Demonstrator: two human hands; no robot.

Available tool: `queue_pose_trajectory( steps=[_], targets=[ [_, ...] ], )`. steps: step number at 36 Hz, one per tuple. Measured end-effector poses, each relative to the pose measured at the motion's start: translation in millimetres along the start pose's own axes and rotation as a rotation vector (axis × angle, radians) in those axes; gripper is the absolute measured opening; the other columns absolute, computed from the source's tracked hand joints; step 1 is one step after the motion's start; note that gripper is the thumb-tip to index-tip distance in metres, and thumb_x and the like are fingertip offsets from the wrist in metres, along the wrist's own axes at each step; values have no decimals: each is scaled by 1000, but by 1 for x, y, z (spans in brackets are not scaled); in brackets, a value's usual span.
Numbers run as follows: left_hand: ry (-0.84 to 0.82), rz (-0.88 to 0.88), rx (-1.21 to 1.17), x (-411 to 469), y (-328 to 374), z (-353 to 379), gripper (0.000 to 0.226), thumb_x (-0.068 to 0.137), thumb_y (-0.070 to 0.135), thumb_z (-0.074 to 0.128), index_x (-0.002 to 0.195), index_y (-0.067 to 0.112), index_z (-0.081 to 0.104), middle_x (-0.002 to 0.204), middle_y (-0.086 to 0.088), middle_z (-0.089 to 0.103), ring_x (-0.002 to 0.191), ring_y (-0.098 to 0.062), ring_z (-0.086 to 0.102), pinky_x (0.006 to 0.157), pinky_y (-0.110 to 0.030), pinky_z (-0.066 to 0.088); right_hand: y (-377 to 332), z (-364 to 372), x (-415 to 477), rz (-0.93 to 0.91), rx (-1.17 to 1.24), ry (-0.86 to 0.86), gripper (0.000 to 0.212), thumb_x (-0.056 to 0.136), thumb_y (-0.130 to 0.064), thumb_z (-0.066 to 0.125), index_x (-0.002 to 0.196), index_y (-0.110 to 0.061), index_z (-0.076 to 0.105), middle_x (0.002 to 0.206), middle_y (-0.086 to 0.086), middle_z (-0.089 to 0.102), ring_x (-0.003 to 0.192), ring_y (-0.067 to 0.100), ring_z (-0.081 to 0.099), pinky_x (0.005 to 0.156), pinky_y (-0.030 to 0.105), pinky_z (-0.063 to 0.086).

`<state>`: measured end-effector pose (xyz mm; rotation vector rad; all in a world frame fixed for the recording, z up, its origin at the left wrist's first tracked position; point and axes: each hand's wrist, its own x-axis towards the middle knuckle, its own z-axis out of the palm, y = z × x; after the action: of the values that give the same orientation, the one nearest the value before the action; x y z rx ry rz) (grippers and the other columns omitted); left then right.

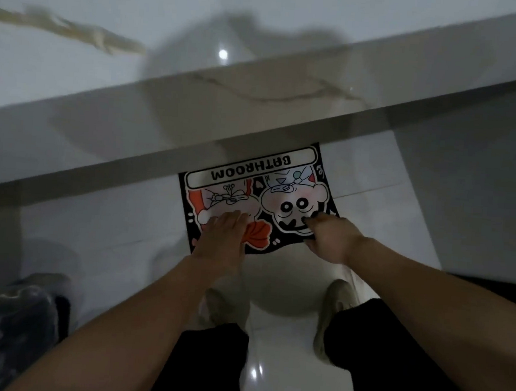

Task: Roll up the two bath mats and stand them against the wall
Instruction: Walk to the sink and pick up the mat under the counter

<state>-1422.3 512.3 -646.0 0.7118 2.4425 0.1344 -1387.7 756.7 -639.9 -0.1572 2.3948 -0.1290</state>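
Left hand (223,238) flat, right hand (330,240) fingers curled

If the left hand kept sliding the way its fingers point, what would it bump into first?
Probably the grey ledge over the far end of the bath mat. The left hand lies flat on the mat, fingers pointing there, though depth is unclear.

"BATHROOM" upside down on the bath mat (252,192)

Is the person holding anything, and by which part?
The right hand grips the bath mat at its near edge; the left hand lies flat on it.
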Motion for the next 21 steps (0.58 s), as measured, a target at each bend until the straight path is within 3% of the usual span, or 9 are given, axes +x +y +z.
queue_pose_trajectory(
  steps=[5,9,13,21],
  targets=[
    [27,44,19,68,-23,60,60,94,23,45,148,9,22,154,-14,26,141,-31,24,117,-46,17,23,50,75,23,-15,17,57,94,-41,43,143,-16,32,131,14,48,113,31,52,90,40,47],
    [103,121,40,122,-34,94,62,85,15,50,143,3,32,147,-19,37,135,-36,35,112,-47,22,40,86,133,2,-89,63,54,94,-42,44,139,-14,34,130,14,48,113,31,52,91,41,45],
    [79,109,167,173,-53,131,71,91,17,50,150,6,10,158,-15,14,145,-30,13,118,-46,5,57,112,185,22,-72,123,53,94,-39,44,140,-14,34,131,15,47,116,32,49,91,39,42],
    [93,105,260,239,-61,168,67,97,25,39,151,11,2,160,-9,4,146,-23,5,118,-39,1,97,157,259,146,44,154,51,92,-40,48,136,-15,39,135,13,44,118,33,49,89,38,44]
  ],
)
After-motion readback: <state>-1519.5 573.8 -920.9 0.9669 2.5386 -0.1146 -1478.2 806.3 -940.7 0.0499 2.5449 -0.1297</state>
